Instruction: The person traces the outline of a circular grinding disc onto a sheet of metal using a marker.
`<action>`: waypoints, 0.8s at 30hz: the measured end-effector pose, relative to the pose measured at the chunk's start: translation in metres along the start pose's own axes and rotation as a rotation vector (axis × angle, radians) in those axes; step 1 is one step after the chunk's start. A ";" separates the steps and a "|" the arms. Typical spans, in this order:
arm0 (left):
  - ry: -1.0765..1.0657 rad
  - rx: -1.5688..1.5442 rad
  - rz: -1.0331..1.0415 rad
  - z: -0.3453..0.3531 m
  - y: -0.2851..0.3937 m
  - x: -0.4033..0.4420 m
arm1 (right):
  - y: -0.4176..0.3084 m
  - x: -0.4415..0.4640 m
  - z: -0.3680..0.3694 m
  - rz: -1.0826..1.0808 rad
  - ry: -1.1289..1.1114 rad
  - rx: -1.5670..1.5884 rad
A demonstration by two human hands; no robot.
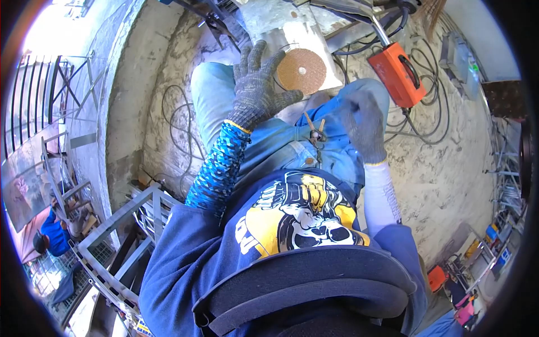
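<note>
My left hand, in a grey knit glove, is spread open above my left knee. Its fingertips are near the left edge of a brown round abrasive disc with a pale centre. That disc lies flat on a light, worn surface. My right hand, also gloved, is by my right thigh and knee; its fingers are smeared, so I cannot make out their pose or anything held. Between my thighs sits a small tool with two tan-orange handles, its lower part unclear.
An orange-red box with a black handle stands at the right, joined to a metal rod. Dark cable coils beside it. Metal frames stand at the left, where another person in blue is visible. A concrete wall runs alongside.
</note>
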State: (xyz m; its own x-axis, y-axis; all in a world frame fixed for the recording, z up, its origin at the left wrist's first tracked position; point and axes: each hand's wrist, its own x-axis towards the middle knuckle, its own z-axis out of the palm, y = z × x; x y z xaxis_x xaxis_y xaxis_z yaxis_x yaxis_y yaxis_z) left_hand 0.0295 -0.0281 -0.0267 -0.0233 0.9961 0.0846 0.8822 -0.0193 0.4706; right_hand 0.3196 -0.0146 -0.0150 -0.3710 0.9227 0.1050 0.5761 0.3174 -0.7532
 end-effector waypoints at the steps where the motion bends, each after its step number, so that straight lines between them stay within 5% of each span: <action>1: -0.001 -0.005 0.001 0.000 0.000 -0.001 | -0.002 0.015 -0.002 -0.091 0.061 -0.063; 13: 0.054 -0.355 -0.075 0.005 -0.015 -0.006 | 0.023 0.087 0.030 0.044 -0.287 0.355; 24: 0.081 -0.268 -0.092 0.012 -0.014 -0.009 | 0.016 0.091 0.034 0.083 -0.283 0.386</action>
State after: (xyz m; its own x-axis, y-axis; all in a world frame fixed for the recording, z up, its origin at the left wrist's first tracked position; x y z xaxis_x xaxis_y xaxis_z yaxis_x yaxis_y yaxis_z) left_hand 0.0230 -0.0357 -0.0447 -0.1445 0.9849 0.0953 0.7188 0.0383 0.6941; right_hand 0.2706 0.0666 -0.0392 -0.5498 0.8285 -0.1064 0.3195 0.0909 -0.9432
